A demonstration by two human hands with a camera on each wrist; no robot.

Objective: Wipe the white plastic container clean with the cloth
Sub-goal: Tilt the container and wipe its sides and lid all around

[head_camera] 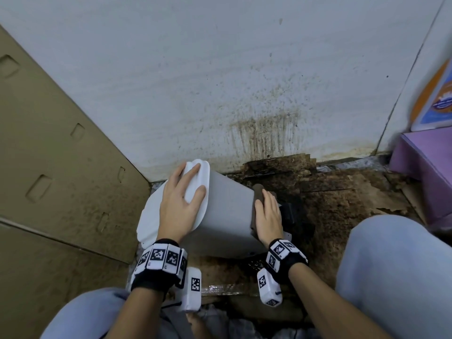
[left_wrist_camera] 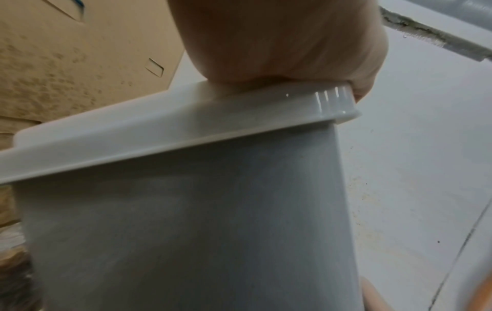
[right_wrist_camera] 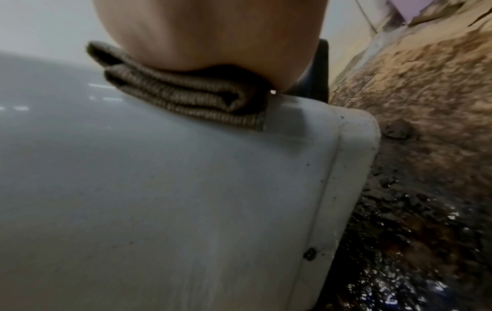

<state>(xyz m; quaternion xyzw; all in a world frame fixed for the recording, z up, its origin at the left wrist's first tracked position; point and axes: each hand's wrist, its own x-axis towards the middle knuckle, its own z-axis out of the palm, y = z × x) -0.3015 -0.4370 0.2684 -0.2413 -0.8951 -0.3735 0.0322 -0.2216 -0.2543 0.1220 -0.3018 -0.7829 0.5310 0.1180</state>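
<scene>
The white plastic container (head_camera: pixel 230 211) lies tilted on its side on the floor, lid end to the left. My left hand (head_camera: pixel 182 192) rests flat on its white lid (head_camera: pixel 195 204), fingers spread and straight. In the left wrist view the palm (left_wrist_camera: pixel 279 42) sits on the lid's rim (left_wrist_camera: pixel 186 126). My right hand (head_camera: pixel 269 214) presses a folded brown cloth (head_camera: pixel 258 189) against the container's wall near its bottom end, fingers straight. The right wrist view shows the cloth (right_wrist_camera: pixel 181 99) in layers under the palm (right_wrist_camera: pixel 213 31), and small dark specks on the container (right_wrist_camera: pixel 159 189).
A large cardboard box (head_camera: pixel 61 167) stands at the left. The white wall (head_camera: pixel 220 69) behind is streaked brown low down. The floor (head_camera: pixel 330 204) to the right is wet, dark and dirty. A purple box (head_camera: pixel 425 167) sits at the far right. My knees (head_camera: pixel 391 265) flank the container.
</scene>
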